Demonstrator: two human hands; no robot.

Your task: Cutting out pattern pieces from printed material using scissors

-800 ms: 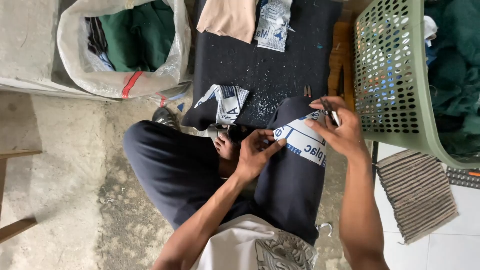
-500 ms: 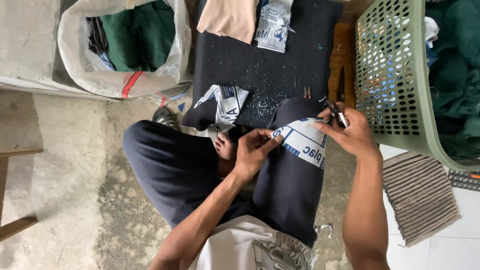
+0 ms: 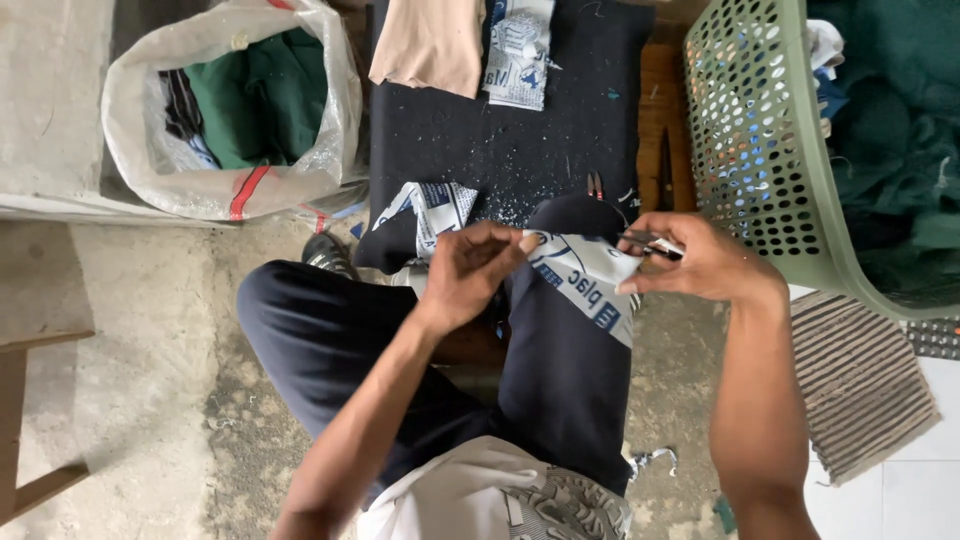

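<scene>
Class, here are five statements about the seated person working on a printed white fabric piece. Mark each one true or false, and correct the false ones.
1. The left hand pinches one end of the white printed fabric piece. True.
2. The right hand is empty. False: it holds a small metal tool against the fabric's other end; I cannot tell what kind.
3. The green basket has solid walls. False: its wall is full of holes.
4. The plastic sack holds green cloth. True.
5. The beige cloth lies on the person's lap. False: it lies on the dark mat ahead of the knees.
</scene>
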